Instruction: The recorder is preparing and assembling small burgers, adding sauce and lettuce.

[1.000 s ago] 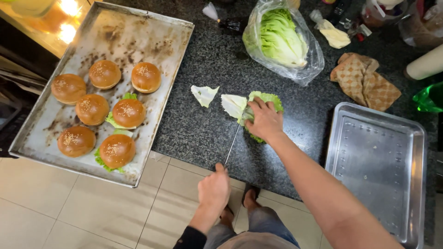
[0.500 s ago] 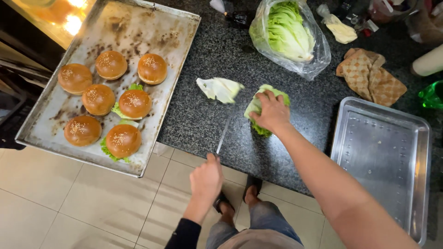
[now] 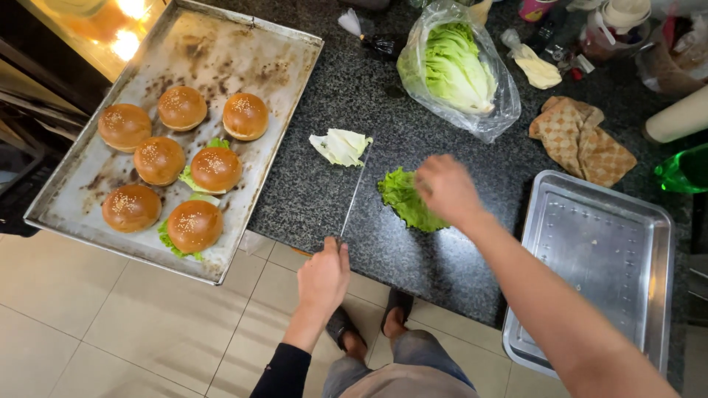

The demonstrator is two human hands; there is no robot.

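Nearest us, our left hand (image 3: 322,280) closes its grip around the handle of a long thin-bladed steel knife (image 3: 354,193), at the near edge of the dark speckled stone surface (image 3: 324,199). The knife's long axis runs away from us, tip leaning slightly right, ending beside a pale cut cabbage piece (image 3: 341,146). Right of the knife, our right hand (image 3: 448,190) rests loosely curled on a frilly green lettuce leaf (image 3: 405,200). Bare stone lies between them. Left of the knife a worn metal baking tray (image 3: 221,51) overhangs the edge, carrying six sesame buns (image 3: 195,225). Far right of the knife sits an empty steel tray (image 3: 597,258); beyond, a clear plastic bag of cabbage (image 3: 457,70).
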